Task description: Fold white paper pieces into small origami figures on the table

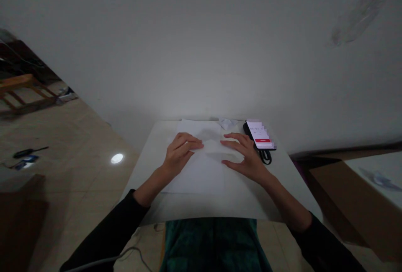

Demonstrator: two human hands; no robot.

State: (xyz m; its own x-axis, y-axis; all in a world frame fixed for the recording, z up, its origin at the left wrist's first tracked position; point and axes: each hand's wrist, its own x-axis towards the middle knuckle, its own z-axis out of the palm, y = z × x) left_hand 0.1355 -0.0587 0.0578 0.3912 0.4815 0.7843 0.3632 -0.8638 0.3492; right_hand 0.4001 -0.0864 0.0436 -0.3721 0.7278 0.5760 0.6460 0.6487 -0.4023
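Note:
White paper (197,180) lies flat on a small white table (251,209) against the wall. Over the paper's left part is my left hand (180,152), its fingers close together and pointing right; whether something thin is between them I cannot make out. My right hand (245,156) hovers at the paper's right side, fingers spread and curved, with nothing seen in it. A crumpled or folded white paper piece (228,123) rests at the table's back edge. Right of it a phone (259,133) with a lit screen leans on a dark object with a looped black cord (265,156).
A plain wall (201,54) rises behind the table. On the right stands a cardboard box (354,196) beside a white surface. A wooden stool (21,85) and dark items (27,153) are on the tiled floor at left. A grey cable (109,259) runs near my left sleeve.

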